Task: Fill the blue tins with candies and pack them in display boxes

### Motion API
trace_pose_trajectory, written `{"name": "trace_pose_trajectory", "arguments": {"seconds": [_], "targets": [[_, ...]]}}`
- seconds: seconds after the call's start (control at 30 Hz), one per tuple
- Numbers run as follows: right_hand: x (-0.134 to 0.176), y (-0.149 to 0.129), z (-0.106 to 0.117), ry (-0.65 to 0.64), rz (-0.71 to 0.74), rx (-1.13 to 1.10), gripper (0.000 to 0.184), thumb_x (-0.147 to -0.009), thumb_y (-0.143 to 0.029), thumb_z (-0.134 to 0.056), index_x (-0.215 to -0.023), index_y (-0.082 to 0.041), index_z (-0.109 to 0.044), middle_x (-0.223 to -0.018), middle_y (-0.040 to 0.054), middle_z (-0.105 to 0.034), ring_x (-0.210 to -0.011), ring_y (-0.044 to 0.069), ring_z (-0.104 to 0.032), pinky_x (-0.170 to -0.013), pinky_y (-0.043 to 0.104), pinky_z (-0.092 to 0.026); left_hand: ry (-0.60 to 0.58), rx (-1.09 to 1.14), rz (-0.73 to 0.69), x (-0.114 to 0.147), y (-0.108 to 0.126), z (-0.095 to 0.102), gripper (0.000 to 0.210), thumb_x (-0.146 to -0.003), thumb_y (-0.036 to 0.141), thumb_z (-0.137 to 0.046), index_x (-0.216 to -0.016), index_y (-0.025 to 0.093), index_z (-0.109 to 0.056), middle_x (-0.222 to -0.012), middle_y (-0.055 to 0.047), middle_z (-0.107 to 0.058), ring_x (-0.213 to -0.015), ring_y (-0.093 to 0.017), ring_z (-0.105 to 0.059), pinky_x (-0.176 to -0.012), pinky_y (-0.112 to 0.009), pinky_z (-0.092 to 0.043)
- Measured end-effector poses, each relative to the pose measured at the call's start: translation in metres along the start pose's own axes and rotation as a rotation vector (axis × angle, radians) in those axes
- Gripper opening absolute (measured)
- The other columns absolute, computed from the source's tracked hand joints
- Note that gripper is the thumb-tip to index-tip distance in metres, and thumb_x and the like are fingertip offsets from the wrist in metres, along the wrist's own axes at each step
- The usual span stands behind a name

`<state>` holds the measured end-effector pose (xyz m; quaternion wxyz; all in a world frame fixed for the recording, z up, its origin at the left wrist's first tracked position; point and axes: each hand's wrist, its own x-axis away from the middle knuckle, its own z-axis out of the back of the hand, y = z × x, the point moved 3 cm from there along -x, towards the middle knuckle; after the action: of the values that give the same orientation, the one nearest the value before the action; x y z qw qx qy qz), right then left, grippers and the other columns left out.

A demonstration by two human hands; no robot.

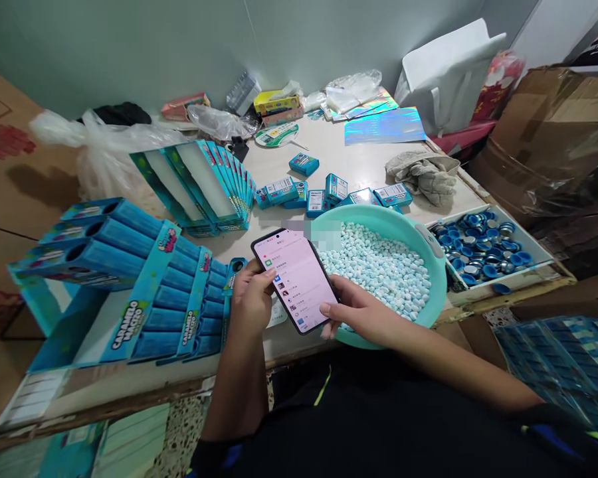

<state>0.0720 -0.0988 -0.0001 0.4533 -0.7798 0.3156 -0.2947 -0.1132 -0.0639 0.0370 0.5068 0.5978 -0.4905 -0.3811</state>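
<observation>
A smartphone (303,292) with a lit screen showing a list is held between my two hands. My left hand (253,292) grips its left edge, thumb lying over the screen's side. Around the lower right edge, my right hand (351,309) closes, its thumb on the lower part of the screen. Just beyond the right hand stands a turquoise basin (434,285) filled with small pale-blue and white candies (383,265). To the left of the phone, blue display boxes (149,312) hold rows of blue tubes (164,338).
Small blue packets (282,191) lie scattered behind the basin. A shallow box of blue caps (478,245) sits at the right, near a crumpled grey cloth (423,174). Folded display cartons (199,186) stand behind the tubes. Brown cardboard boxes (553,126) and a white container (441,76) border the table.
</observation>
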Motion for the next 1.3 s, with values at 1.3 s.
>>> {"name": "trace_pose_trajectory", "arguments": {"seconds": [1.3], "targets": [[0.004, -0.006, 0.001, -0.071, -0.034, -0.070, 0.047, -0.092, -0.042, -0.077, -0.123, -0.021, -0.049, -0.104, 0.0029, -0.068, -0.071, 0.016, -0.074, -0.064, 0.028, -0.062, -0.097, -0.010, 0.035, -0.004, -0.012, -0.002, 0.046, -0.072, 0.043, -0.072, -0.109, 0.017, -0.077, -0.102, -0.009, -0.079, -0.113, -0.037, -0.072, -0.093, -0.043, -0.061]]}}
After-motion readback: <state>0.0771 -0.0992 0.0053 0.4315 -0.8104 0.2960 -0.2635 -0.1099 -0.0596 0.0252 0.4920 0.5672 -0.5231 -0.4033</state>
